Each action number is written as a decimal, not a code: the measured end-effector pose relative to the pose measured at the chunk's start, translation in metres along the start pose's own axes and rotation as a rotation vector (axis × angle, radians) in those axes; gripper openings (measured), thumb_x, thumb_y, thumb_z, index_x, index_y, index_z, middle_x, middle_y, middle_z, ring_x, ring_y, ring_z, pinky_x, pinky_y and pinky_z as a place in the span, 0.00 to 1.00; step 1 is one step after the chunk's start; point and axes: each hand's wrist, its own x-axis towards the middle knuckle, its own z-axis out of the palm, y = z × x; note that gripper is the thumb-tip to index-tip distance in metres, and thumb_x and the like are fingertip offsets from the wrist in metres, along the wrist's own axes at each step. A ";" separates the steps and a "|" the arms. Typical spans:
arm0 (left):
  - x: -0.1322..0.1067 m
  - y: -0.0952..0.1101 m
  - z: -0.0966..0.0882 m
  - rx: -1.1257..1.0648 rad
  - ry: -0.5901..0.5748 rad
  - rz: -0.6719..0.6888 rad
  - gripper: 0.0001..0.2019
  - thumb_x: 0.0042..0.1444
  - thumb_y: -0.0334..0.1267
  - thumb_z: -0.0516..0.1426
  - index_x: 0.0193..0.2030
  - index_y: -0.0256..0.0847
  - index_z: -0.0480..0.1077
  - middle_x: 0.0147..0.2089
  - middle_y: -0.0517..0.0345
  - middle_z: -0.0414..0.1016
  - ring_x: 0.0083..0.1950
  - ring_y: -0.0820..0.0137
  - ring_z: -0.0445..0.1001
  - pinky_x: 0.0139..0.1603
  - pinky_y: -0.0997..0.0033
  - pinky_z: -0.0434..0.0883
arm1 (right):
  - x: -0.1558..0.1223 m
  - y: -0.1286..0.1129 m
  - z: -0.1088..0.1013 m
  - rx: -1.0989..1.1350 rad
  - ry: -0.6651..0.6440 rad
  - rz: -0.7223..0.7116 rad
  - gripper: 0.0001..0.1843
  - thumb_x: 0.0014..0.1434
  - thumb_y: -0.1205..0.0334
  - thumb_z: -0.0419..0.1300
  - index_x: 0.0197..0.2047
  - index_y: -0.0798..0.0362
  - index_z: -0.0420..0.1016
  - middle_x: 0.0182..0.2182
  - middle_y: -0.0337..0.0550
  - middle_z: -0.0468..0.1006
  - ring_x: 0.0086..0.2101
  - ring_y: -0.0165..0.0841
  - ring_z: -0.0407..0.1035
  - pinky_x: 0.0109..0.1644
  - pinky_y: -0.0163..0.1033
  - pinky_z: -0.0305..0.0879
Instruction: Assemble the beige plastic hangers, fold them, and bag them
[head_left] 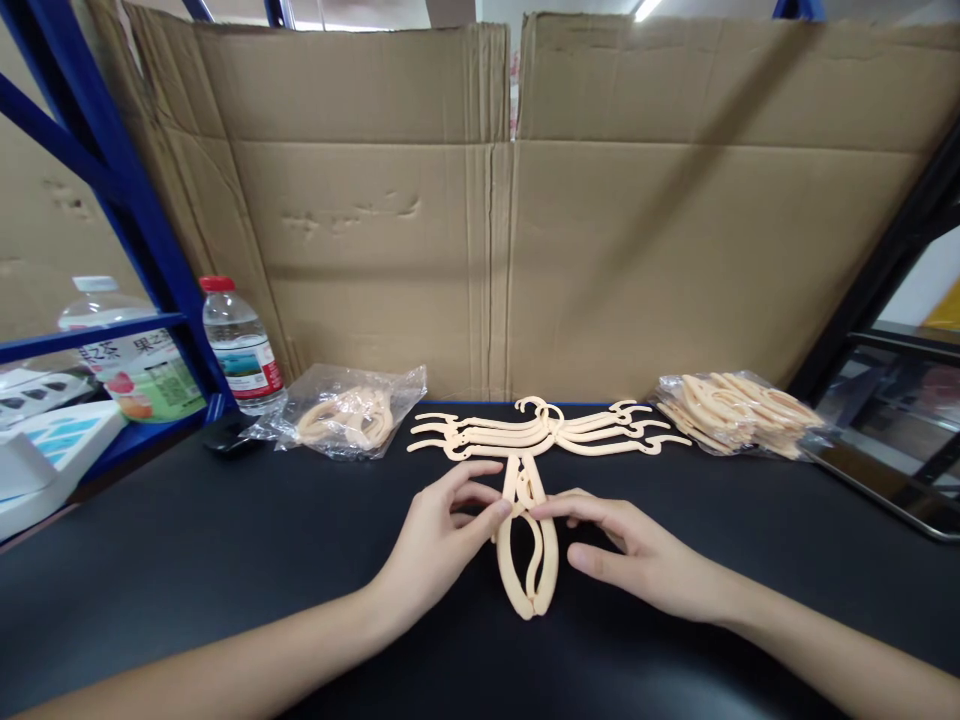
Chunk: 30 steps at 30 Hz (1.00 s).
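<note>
A folded cream plastic hanger (550, 565) lies on the black table between my hands, its two arms side by side and its rounded end toward me. My left hand (442, 530) is at its left edge, thumb and fingers apart, the fingertips touching or very close to it. From the other side, my right hand (637, 550) rests its index fingertip on the hanger's right arm, with the thumb spread away. Just beyond, several unfolded cream hangers (510, 435) lie overlapped, their hooks pointing away from me.
A clear plastic bag (352, 410) with cream hanger parts lies at the back left, another bag (739, 410) of folded hangers at the back right. Two bottles, one a red-capped water bottle (240, 350), stand left by a blue frame (112, 180). Cardboard (375, 250) walls the back.
</note>
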 end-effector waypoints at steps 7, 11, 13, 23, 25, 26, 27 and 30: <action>-0.002 -0.003 -0.003 0.350 -0.149 0.161 0.17 0.54 0.33 0.56 0.51 0.45 0.72 0.50 0.52 0.75 0.52 0.60 0.73 0.56 0.58 0.67 | -0.005 0.012 0.000 -0.438 -0.051 0.003 0.26 0.65 0.54 0.50 0.65 0.44 0.55 0.62 0.46 0.61 0.63 0.41 0.48 0.64 0.55 0.50; -0.004 -0.007 -0.003 0.476 -0.152 0.220 0.20 0.52 0.32 0.56 0.53 0.42 0.70 0.48 0.49 0.74 0.50 0.60 0.73 0.55 0.57 0.68 | -0.005 0.009 0.002 -0.570 -0.049 -0.063 0.26 0.65 0.55 0.51 0.65 0.43 0.55 0.60 0.46 0.64 0.61 0.39 0.53 0.63 0.51 0.54; -0.005 -0.010 -0.003 0.512 -0.165 0.272 0.20 0.52 0.31 0.56 0.53 0.43 0.69 0.51 0.49 0.73 0.53 0.60 0.70 0.56 0.56 0.67 | -0.004 0.007 0.003 -0.597 -0.041 -0.072 0.26 0.65 0.55 0.51 0.65 0.43 0.55 0.57 0.47 0.65 0.58 0.38 0.57 0.62 0.48 0.57; -0.003 -0.013 -0.006 0.656 -0.230 0.353 0.20 0.57 0.30 0.53 0.57 0.44 0.64 0.57 0.53 0.69 0.57 0.62 0.66 0.59 0.55 0.64 | -0.004 0.012 0.006 -0.606 -0.043 -0.028 0.27 0.64 0.55 0.52 0.65 0.43 0.54 0.55 0.47 0.62 0.55 0.38 0.57 0.61 0.48 0.57; -0.003 -0.013 -0.006 0.662 -0.228 0.358 0.20 0.57 0.31 0.53 0.57 0.44 0.64 0.57 0.53 0.69 0.58 0.62 0.65 0.59 0.55 0.64 | -0.003 0.014 0.006 -0.604 -0.025 -0.033 0.27 0.64 0.54 0.53 0.65 0.43 0.54 0.55 0.47 0.62 0.55 0.38 0.57 0.60 0.48 0.57; -0.003 -0.014 -0.006 0.664 -0.226 0.362 0.20 0.57 0.31 0.53 0.57 0.44 0.64 0.57 0.53 0.69 0.58 0.62 0.66 0.59 0.55 0.65 | -0.002 0.015 0.005 -0.602 -0.016 -0.036 0.28 0.63 0.54 0.54 0.65 0.44 0.54 0.55 0.47 0.62 0.55 0.38 0.58 0.60 0.48 0.57; -0.003 -0.014 -0.006 0.667 -0.222 0.366 0.20 0.57 0.31 0.53 0.57 0.44 0.64 0.57 0.53 0.69 0.58 0.62 0.66 0.59 0.55 0.65 | -0.002 0.016 0.005 -0.598 -0.008 -0.039 0.28 0.63 0.53 0.54 0.65 0.44 0.54 0.55 0.47 0.63 0.54 0.38 0.58 0.60 0.47 0.57; -0.003 -0.015 -0.006 0.676 -0.215 0.375 0.20 0.57 0.31 0.53 0.57 0.45 0.64 0.57 0.52 0.69 0.58 0.61 0.66 0.59 0.54 0.65 | -0.001 0.018 0.004 -0.582 0.000 -0.046 0.29 0.62 0.52 0.55 0.64 0.44 0.54 0.55 0.47 0.63 0.54 0.38 0.58 0.60 0.47 0.57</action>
